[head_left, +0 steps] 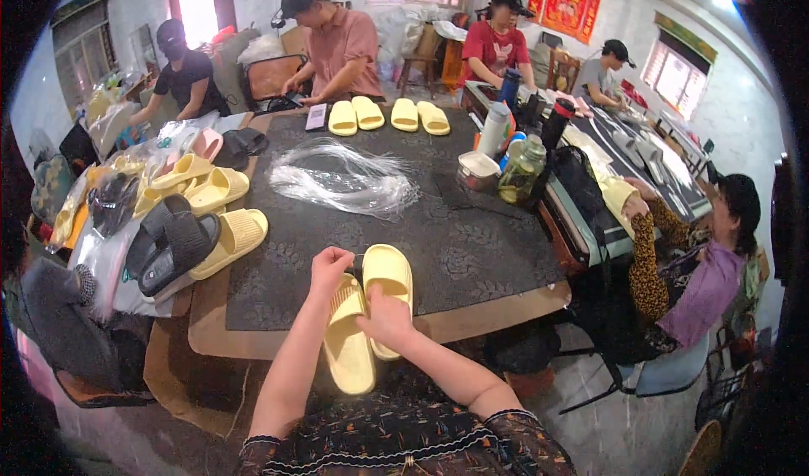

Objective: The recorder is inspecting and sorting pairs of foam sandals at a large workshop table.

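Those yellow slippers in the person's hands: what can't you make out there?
Head view:
- Left hand pinches something too small to identify.
- Right hand covers where the two yellow slippers meet.
- Clear strands on the table: blurred, uncountable.

Two pale yellow slide sandals [368, 311] sit at lower centre of the frame. Four more yellow slides [387, 115] line the table's far edge, upper centre. At left lies a heap of yellow, pink and black slides [181, 215], too jumbled to count. One bundle of clear plastic strands [341, 179] lies mid-table. Five other people sit around.
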